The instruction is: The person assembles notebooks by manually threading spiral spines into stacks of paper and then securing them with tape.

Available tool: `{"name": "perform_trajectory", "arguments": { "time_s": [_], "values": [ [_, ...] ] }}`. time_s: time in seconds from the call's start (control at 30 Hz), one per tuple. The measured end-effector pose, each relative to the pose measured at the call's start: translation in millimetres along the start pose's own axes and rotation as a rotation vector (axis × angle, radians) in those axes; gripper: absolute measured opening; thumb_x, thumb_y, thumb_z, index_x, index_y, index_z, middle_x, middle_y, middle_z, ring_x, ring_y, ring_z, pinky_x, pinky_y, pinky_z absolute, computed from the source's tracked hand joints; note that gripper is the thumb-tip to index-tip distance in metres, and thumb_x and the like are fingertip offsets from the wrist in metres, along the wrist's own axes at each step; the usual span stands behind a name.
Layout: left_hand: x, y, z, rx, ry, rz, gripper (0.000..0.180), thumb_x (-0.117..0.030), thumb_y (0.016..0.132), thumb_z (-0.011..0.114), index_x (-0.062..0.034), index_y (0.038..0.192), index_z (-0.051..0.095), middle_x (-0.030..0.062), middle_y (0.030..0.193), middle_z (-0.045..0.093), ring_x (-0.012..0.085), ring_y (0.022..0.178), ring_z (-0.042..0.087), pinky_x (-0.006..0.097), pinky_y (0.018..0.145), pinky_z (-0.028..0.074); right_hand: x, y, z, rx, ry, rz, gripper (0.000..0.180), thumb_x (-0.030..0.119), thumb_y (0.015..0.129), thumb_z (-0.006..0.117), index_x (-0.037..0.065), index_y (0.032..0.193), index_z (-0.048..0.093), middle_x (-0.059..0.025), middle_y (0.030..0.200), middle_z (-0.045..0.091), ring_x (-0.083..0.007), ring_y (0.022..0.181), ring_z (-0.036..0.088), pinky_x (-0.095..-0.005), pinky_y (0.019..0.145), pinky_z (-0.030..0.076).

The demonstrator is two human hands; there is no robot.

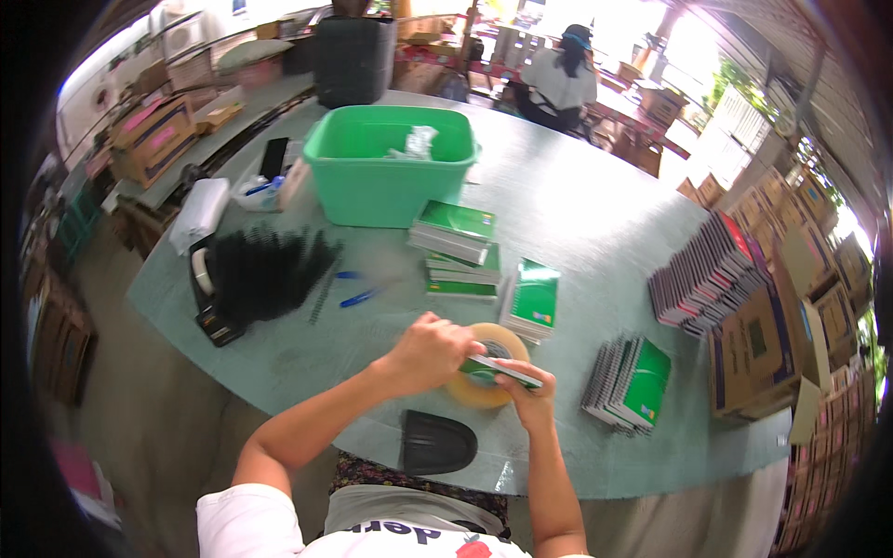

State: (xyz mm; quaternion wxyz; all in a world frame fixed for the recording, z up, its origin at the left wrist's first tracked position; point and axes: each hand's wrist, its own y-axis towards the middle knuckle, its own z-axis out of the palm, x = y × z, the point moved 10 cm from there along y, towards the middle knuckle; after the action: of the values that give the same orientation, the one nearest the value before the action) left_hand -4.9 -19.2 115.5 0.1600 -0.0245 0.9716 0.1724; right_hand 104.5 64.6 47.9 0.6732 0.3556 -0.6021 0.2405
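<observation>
Above a wide roll of clear tape (448, 389), a thin green-covered notebook (521, 376) is held tilted, its pale page edge showing. My right hand (534, 389) pinches its right end. The closed fingers of my left hand (430, 352) are at its other end; whether they also hold a binding coil is hidden. Just past the tape lies a stack of green notebooks (536, 290), with more green notebooks (456, 228) piled to its left. A heap of black spiral coils (270, 270) spreads on the left side of the table. Two blue pens (357, 298) lie beside it.
A green plastic tub (386, 191) stands at the far side. Spiral-bound green notebooks (642, 386) and a tall stack of red-covered ones (707, 274) are on the right, by an open carton (758, 349). A black curved object (437, 443) lies near me. Another person (563, 79) sits beyond.
</observation>
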Motion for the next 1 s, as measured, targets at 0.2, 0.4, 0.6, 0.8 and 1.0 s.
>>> {"name": "perform_trajectory", "arguments": {
  "time_s": [0.2,0.4,0.6,0.8,1.0],
  "values": [
    [-25.2,-1.6,-8.1,-0.169,-0.072,0.197,0.022,-0.026,0.079,0.063,-0.0057,0.082,0.055,0.0095,0.078,0.057,0.0262,0.078,0.057,0.037,0.072,0.044,4.6,-8.1,-9.0,-0.053,0.062,-0.028,0.023,-0.003,0.075,0.067,-0.002,0.099,0.068,-0.0094,0.097,0.068,-0.0146,0.087,0.061,-0.0258,0.079,0.048],
    [-79.4,-39.6,-7.6,-0.24,0.188,0.287,0.027,-0.03,0.074,0.064,-0.0081,0.088,0.056,0.0081,0.079,0.055,0.024,0.08,0.055,0.036,0.073,0.043,5.2,-1.0,-10.8,-0.068,-0.074,-0.026,0.022,-0.002,0.077,0.067,-0.002,0.099,0.067,-0.0089,0.099,0.068,-0.014,0.09,0.061,-0.026,0.082,0.047],
    [-40.2,-80.1,69.8,0.164,-0.168,0.014,0.031,-0.028,0.076,0.065,-0.0134,0.103,0.06,0.0081,0.079,0.054,0.0254,0.077,0.057,0.036,0.066,0.047,16.4,5.7,-5.4,-0.084,-0.03,-0.075,0.019,0.002,0.078,0.069,-0.002,0.096,0.068,-0.0108,0.095,0.069,-0.0136,0.087,0.062,-0.0251,0.08,0.048],
    [-26.1,-36.0,-84.8,-0.458,-0.033,-0.051,0.025,-0.014,0.078,0.063,-0.0136,0.103,0.062,0.0095,0.082,0.055,0.0254,0.073,0.058,0.035,0.059,0.049,18.0,1.7,-9.3,-0.138,-0.071,-0.056,0.012,0.005,0.08,0.068,-0.001,0.091,0.07,-0.009,0.089,0.07,-0.0128,0.084,0.062,-0.0252,0.079,0.048],
    [-38.5,-33.1,-91.0,-0.602,-0.117,0.03,0.022,-0.008,0.073,0.064,-0.0096,0.095,0.062,0.0088,0.081,0.056,0.0254,0.072,0.057,0.035,0.058,0.05,23.7,0.3,-5.3,-0.113,-0.088,-0.121,0.011,0.005,0.08,0.068,0.0,0.089,0.07,-0.0089,0.088,0.07,-0.0128,0.084,0.063,-0.0243,0.078,0.048]
  ]
}}
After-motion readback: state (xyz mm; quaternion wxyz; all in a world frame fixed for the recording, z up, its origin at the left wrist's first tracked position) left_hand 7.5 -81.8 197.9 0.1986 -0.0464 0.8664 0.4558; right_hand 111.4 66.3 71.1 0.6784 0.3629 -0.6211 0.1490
